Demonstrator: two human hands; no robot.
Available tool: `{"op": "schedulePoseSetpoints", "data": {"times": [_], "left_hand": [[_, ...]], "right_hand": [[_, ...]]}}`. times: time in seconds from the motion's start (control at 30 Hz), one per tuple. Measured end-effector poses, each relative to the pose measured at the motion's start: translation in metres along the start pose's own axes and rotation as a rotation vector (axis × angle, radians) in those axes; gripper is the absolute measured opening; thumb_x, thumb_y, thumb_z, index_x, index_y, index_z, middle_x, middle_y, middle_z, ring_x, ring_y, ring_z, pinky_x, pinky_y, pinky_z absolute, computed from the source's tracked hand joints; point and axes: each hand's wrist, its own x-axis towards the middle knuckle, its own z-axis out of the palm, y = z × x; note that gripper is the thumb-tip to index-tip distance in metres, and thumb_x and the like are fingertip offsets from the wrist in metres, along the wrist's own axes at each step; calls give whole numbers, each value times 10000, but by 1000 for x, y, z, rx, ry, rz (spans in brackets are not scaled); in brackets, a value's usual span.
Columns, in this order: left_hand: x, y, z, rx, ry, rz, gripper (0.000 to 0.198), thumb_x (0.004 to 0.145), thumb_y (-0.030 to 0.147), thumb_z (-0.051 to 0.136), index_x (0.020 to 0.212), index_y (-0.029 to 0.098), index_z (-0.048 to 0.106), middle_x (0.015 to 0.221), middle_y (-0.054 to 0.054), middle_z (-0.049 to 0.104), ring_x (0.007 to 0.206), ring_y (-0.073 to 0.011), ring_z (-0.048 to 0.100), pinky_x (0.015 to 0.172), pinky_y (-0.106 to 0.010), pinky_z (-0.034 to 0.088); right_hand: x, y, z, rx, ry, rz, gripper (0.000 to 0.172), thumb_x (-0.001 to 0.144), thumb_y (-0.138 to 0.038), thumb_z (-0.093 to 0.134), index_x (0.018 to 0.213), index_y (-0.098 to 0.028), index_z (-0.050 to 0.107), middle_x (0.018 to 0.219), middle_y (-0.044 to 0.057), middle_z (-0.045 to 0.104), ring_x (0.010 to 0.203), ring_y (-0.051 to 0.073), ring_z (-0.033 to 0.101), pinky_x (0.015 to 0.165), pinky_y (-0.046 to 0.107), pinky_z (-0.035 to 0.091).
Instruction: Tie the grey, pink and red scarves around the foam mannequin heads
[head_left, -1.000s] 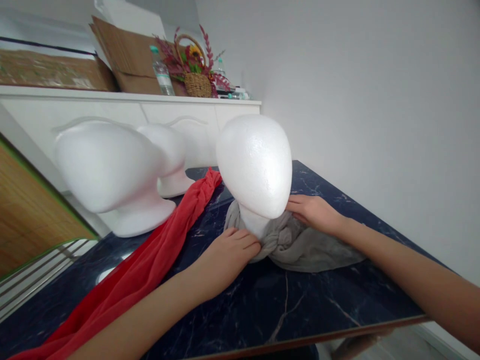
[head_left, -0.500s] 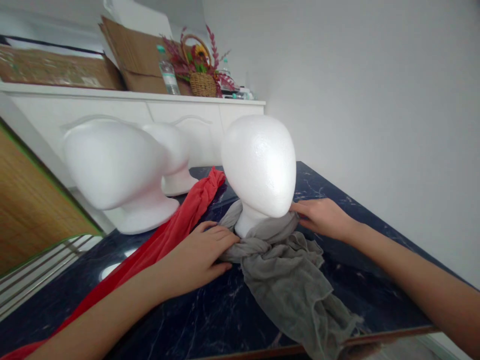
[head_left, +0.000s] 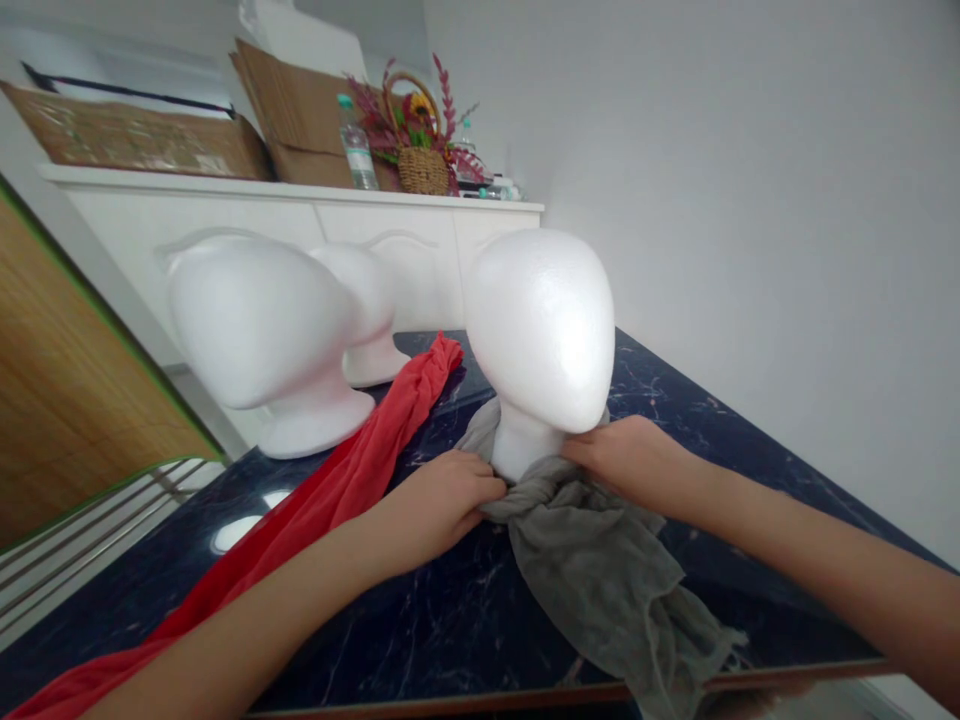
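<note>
A white foam mannequin head (head_left: 541, 330) stands on the dark marble table (head_left: 450, 620). A grey scarf (head_left: 600, 570) is knotted round its neck, with its loose ends trailing toward the table's front edge. My left hand (head_left: 439, 500) is closed on the scarf at the left of the knot. My right hand (head_left: 630, 460) grips the scarf at the right of the neck, fingers curled into the cloth.
A red scarf (head_left: 337, 490) lies stretched across the table to the left. Two more foam heads (head_left: 255, 330) stand behind it. A white sideboard (head_left: 300, 220) at the back carries cardboard boxes, a water bottle (head_left: 356, 145) and a flower basket (head_left: 420, 140).
Both hands have drawn in toward the neck and closed on the grey scarf at the knot. The scarf's loose ends have dropped toward the table's front edge.
</note>
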Motion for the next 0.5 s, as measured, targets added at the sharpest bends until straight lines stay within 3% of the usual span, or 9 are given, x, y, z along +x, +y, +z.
{"op": "schedulePoseSetpoints", "data": {"times": [0.2, 0.33, 0.43, 0.5], "left_hand": [[-12, -34, -17, -161, -101, 125, 224, 824, 13, 498, 783, 203, 610, 830, 1, 657, 893, -174, 601, 808, -258, 427], [-19, -55, -19, -30, -100, 47, 245, 801, 10, 467, 768, 201, 618, 834, -7, 661, 900, -181, 609, 822, -285, 427], [-24, -48, -16, 76, -13, -59, 290, 820, 67, 498, 982, 242, 662, 978, -9, 696, 1007, -211, 624, 971, -378, 396], [-25, -35, -11, 79, 24, -81, 426, 808, 110, 552, 1194, 281, 611, 1156, -17, 680, 1123, -231, 602, 1086, -453, 323]], "right_hand": [[-25, 43, 3, 82, 38, 98, 205, 914, -106, 536, 993, -235, 674, 951, 28, 737, 833, 191, 689, 607, 245, 406], [-40, 70, 17, 100, 56, 156, 243, 914, -127, 509, 1032, -263, 673, 981, 13, 732, 843, 185, 687, 634, 247, 433], [-47, 72, 21, 69, -2, 191, 245, 899, -149, 542, 1084, -260, 657, 982, 21, 736, 827, 194, 692, 612, 252, 412], [-49, 61, 16, 25, -43, 225, 317, 874, -206, 614, 1186, -262, 621, 927, 29, 742, 774, 211, 693, 575, 261, 374]]}}
